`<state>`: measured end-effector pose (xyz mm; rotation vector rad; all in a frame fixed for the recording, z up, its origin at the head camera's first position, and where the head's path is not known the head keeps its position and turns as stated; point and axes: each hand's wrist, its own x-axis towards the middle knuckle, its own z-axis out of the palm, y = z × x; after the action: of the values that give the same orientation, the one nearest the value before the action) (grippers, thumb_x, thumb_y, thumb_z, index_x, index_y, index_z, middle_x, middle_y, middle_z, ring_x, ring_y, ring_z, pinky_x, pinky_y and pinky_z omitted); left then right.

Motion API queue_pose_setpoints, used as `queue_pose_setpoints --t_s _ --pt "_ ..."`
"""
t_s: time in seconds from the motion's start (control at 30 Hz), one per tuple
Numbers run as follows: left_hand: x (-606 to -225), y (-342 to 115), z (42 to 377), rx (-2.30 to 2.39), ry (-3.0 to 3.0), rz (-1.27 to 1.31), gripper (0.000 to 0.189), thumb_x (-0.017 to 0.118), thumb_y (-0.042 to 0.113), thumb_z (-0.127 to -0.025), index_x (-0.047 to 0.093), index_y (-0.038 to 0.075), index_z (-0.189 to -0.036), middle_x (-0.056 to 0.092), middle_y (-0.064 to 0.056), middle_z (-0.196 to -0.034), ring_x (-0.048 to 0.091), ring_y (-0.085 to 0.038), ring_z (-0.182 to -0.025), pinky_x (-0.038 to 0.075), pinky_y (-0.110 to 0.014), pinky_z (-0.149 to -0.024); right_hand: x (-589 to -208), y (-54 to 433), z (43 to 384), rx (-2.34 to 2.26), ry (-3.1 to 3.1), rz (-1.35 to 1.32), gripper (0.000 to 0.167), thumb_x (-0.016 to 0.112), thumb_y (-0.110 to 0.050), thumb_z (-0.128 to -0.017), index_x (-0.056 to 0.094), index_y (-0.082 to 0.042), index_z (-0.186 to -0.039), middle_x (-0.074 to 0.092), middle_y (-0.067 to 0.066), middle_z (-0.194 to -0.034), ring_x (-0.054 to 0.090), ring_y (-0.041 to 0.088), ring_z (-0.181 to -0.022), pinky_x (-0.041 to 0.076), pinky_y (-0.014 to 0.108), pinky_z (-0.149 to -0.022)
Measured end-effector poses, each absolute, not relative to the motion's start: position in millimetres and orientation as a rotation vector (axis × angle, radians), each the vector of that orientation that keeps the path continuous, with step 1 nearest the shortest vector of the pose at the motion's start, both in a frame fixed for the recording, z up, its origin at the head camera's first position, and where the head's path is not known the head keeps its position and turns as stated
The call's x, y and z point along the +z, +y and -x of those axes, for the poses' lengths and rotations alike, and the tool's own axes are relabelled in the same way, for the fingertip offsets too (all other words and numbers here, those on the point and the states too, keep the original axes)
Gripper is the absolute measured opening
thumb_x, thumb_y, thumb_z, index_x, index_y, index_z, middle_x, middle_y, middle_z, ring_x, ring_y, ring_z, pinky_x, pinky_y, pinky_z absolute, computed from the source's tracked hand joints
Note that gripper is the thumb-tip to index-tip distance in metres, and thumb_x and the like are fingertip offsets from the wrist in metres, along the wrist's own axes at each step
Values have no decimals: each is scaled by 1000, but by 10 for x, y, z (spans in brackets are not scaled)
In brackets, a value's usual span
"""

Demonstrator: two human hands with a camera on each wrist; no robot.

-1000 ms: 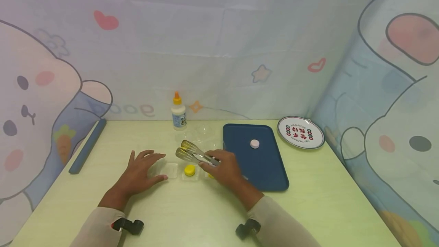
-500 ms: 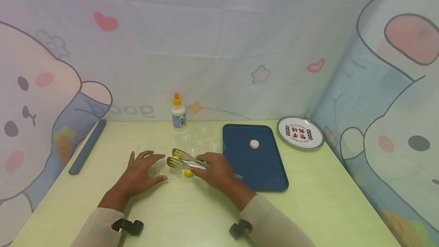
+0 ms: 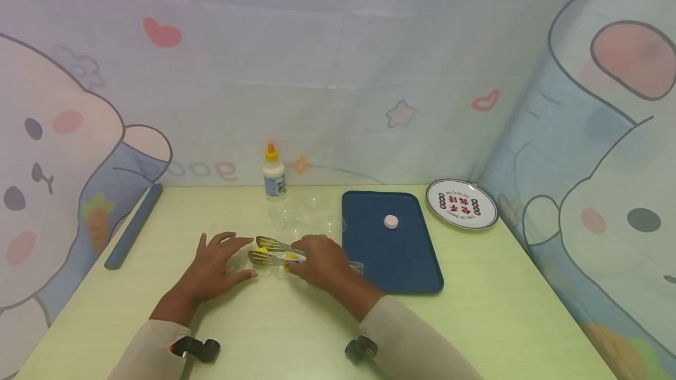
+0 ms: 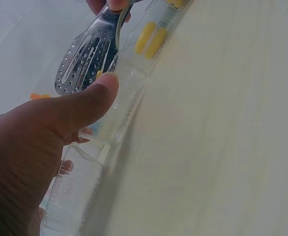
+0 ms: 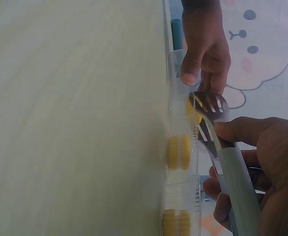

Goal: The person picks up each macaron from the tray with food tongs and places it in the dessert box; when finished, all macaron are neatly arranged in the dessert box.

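My right hand point(image 3: 323, 264) grips metal tongs point(image 3: 276, 246) with slotted ends. Between those ends is a yellow macaron point(image 3: 262, 250), held at the left part of a clear plastic macaron box point(image 4: 129, 78). Another yellow macaron point(image 5: 179, 152) sits in the neighbouring compartment, and a third macaron point(image 5: 176, 223) lies further along the row. With thumb and fingers on opposite sides, my left hand point(image 3: 213, 265) holds the box's left end. Its thumb point(image 4: 97, 96) lies along the near side in the left wrist view; the other fingers show partly through the plastic.
Behind the hands lies a clear plastic lid-like piece point(image 3: 308, 210), beside a white bottle point(image 3: 274, 180) with an orange tip. To the right, a blue tray point(image 3: 369, 245) carries a pale pink macaron point(image 3: 391, 221). A printed plate point(image 3: 462, 204) stands at the far right corner.
My right hand has brought the tongs and the yellow macaron leftward and down to the box's left part. The left hand has stayed in place.
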<state>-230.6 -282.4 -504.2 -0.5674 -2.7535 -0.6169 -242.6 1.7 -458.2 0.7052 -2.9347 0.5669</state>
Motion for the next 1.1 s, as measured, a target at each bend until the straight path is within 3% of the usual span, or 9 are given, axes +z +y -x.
queue_pose_setpoints --t_s 0.27,0.6,0.77,0.97,1.1 --pt "-5058 -2820 2316 -640 -2755 561 73 91 46 -87 64 19 -150 68 -15 -150 49 -45 -149 13 -93 -118 -4539 -74 2445 384 -2927 -742 37 80 -45 -97 82 -27 -129 82 -7 -117 75 14 -101 59 33 -73" --pt "-5061 -2820 2311 -636 -2749 565 73 91 47 -87 64 19 -150 69 -14 -148 49 -46 -149 13 -93 -118 -4505 -97 2482 318 -2889 -794 31 81 -43 -96 84 -25 -122 80 -9 -100 60 7 -77 45 28 -59" --pt "-5073 -2830 2313 -629 -2759 564 73 90 47 -88 64 18 -150 69 -13 -148 49 -45 -149 13 -93 -118 -4523 -73 2494 348 -2875 -790 31 81 -43 -96 84 -26 -122 81 -8 -103 68 9 -83 52 30 -62" --pt "-5047 -2850 2298 -622 -2742 575 76 91 48 -87 64 16 -150 69 -13 -150 46 -47 -150 13 -94 -117 -4558 1 2485 440 -2884 -758 38 81 -43 -96 82 -25 -129 83 -5 -118 78 16 -106 63 35 -78" --pt "-5030 -2922 2289 -658 -2708 551 77 93 46 -84 63 15 -149 68 -14 -150 45 -49 -150 14 -95 -115 -4574 89 2484 536 -2864 -757 40 81 -43 -97 82 -23 -131 83 -3 -122 78 18 -111 64 37 -84"
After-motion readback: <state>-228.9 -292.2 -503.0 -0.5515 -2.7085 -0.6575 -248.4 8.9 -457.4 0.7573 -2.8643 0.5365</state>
